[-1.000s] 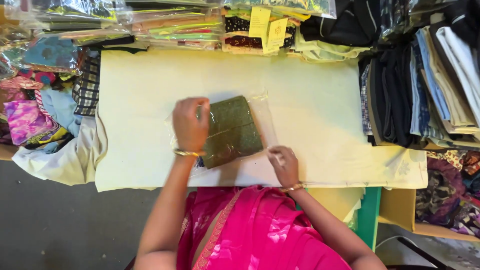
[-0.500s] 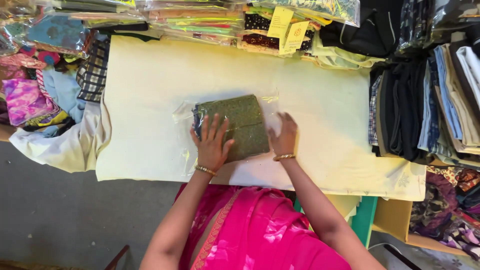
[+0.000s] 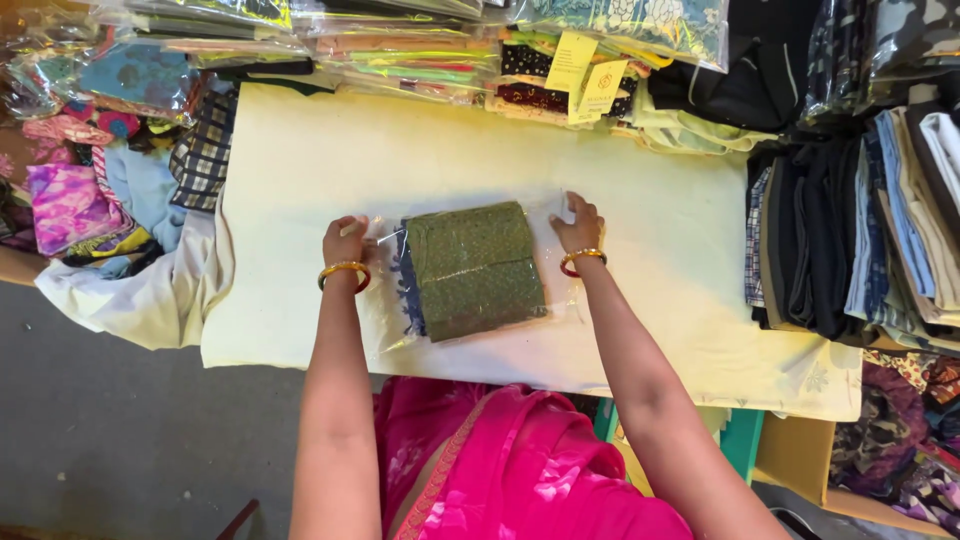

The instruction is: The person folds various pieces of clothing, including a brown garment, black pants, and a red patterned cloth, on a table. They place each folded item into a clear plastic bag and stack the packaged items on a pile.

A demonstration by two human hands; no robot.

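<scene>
A folded olive-green patterned cloth point(image 3: 473, 267) lies inside a clear plastic bag point(image 3: 395, 320) on the pale yellow table cover point(image 3: 650, 300). My left hand point(image 3: 345, 240) grips the bag's left edge, fingers curled on the plastic. At the bag's upper right corner, my right hand point(image 3: 578, 225) presses and pinches the plastic. Both wrists carry bangles. The cloth's dark blue edge shows on its left side.
Several bagged colourful fabrics point(image 3: 400, 45) line the far edge, with yellow tags point(image 3: 585, 75). Dark and striped folded garments point(image 3: 850, 230) are stacked at the right. Printed cloths point(image 3: 80, 200) and a white cloth point(image 3: 150, 300) hang at the left. A grey floor point(image 3: 120, 440) lies below.
Both hands moved off the top of the packet to its two sides. The packet now lies flatter and squarer on the table.
</scene>
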